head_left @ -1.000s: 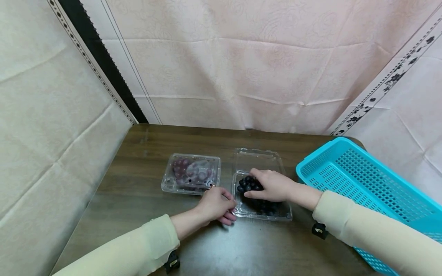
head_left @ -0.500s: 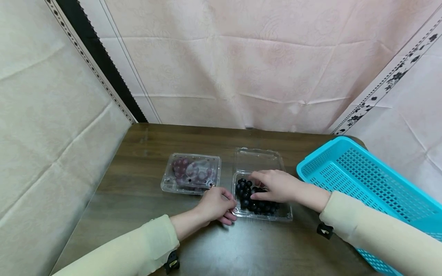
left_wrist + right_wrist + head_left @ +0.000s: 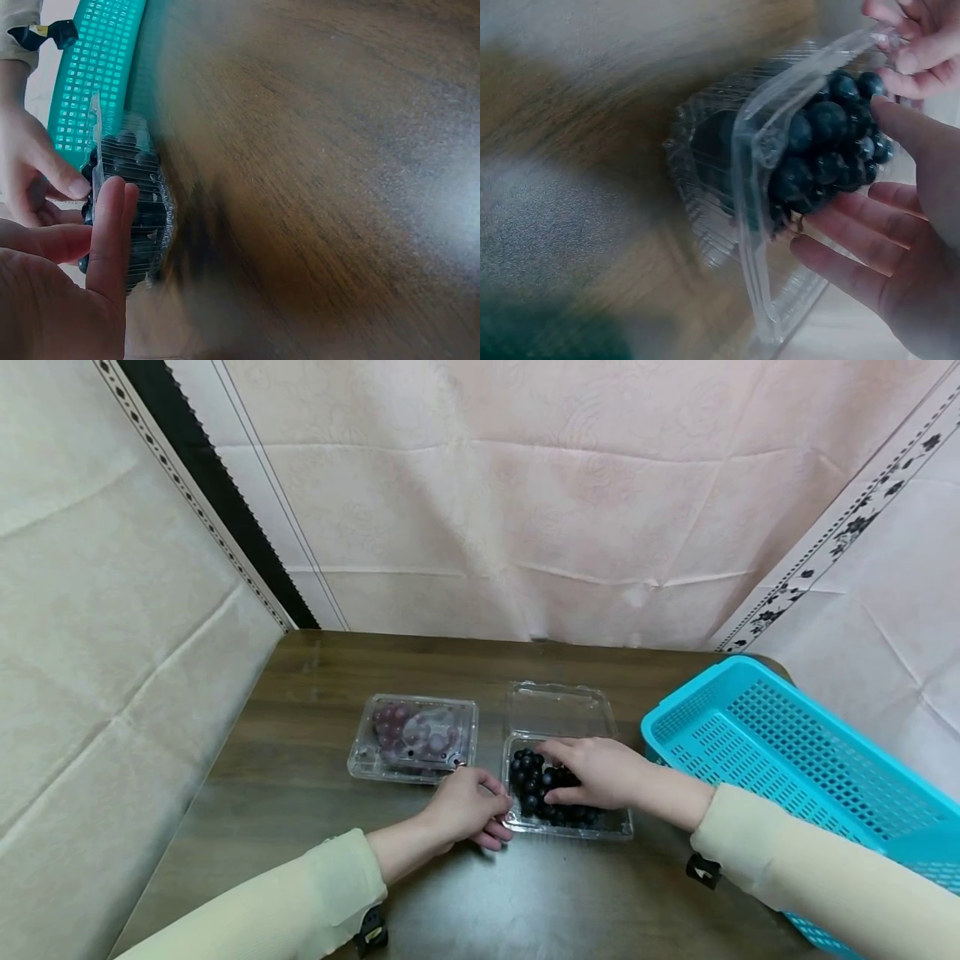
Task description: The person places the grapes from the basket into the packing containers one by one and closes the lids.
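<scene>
A bunch of black grapes lies in a clear plastic box whose lid is folded back behind it. My right hand reaches in from the right, its thumb and fingers around part of the bunch. In the right wrist view, the thumb and fingertips touch the grapes from two sides. At the box's near left corner, my left hand pinches the rim between thumb and fingers. The left wrist view shows its fingers against the box's outer wall.
To the left stands a second clear box, closed, with reddish grapes inside. A long blue perforated basket sits at the right, partly under the right sleeve. Pale cloth hangs behind the brown wooden table.
My right hand has shifted a little to the right and uncovered more of the grapes, which now lie spread further left and forward in the box. My left hand stays in place.
</scene>
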A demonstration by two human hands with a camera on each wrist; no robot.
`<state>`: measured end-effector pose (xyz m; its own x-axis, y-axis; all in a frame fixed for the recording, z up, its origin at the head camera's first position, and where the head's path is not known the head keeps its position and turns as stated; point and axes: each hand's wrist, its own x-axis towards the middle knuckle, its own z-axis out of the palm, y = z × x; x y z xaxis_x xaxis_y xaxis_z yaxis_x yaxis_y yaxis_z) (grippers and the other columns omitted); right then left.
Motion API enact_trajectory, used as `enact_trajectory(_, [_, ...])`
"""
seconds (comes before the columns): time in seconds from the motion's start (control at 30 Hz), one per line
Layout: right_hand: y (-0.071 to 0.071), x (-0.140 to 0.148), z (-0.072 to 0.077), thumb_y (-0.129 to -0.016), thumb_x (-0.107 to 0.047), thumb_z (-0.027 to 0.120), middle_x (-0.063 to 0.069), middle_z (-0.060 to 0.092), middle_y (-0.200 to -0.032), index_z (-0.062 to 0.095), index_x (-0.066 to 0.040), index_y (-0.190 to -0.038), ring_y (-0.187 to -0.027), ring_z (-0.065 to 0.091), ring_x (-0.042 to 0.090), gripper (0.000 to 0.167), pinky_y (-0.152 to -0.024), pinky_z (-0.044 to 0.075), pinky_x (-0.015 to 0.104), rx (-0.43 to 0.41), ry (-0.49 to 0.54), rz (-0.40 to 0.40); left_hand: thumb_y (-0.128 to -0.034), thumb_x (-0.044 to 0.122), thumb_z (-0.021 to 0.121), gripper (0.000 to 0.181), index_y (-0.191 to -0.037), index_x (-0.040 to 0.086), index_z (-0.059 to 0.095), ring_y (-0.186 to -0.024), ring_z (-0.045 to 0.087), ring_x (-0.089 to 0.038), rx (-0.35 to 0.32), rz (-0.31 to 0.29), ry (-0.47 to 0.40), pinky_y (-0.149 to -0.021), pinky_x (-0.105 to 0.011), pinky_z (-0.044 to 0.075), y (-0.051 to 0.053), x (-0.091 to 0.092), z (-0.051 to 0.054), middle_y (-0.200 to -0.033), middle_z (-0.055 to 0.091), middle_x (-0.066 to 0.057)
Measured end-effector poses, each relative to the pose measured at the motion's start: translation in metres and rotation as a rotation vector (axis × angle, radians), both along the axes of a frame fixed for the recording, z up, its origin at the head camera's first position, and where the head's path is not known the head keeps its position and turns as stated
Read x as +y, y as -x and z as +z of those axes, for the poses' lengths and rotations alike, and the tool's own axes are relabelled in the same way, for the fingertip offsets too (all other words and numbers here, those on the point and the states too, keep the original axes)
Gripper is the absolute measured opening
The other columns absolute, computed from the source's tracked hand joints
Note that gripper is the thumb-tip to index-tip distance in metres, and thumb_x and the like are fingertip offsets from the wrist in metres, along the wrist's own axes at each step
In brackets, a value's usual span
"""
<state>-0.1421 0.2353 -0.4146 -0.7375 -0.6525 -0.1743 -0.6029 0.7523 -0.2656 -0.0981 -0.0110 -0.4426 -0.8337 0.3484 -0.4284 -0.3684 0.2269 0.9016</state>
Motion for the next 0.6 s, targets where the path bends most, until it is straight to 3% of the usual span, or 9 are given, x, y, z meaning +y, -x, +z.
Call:
enact_trajectory(0.33, [-0.022, 0.024, 0.018, -0.100, -0.039, 0.077, 0.012, 0.074, -0.127, 0.056, -0.007, -0.152, -0.113, 0.073, 0.028, 0.065, -0.087, 0.065, 0.050, 0.030, 0.131, -0.116, -0.1007, 0.001, 0.068, 0.012, -0.109, -0.006, 0.062, -0.072, 0.079, -0.031, 0.005, -0.002, 0.011, -0.059, -0.037, 0.068, -0.001, -0.001, 0.000, -0.087, 0.076, -0.017])
enact_trajectory(0.6, [-0.034, 0.038, 0.018, -0.103, -0.042, 0.073, 0.015, 0.067, -0.142, 0.051, -0.006, -0.155, -0.128, 0.067, 0.033, 0.067, -0.104, 0.059, 0.057, -0.026, 0.279, -0.223, -0.1004, 0.000, 0.068, 0.012, -0.108, -0.006, 0.061, -0.070, 0.079, -0.028, -0.009, -0.004, -0.020, -0.059, -0.036, 0.068, -0.001, -0.002, -0.003, -0.088, 0.075, -0.018])
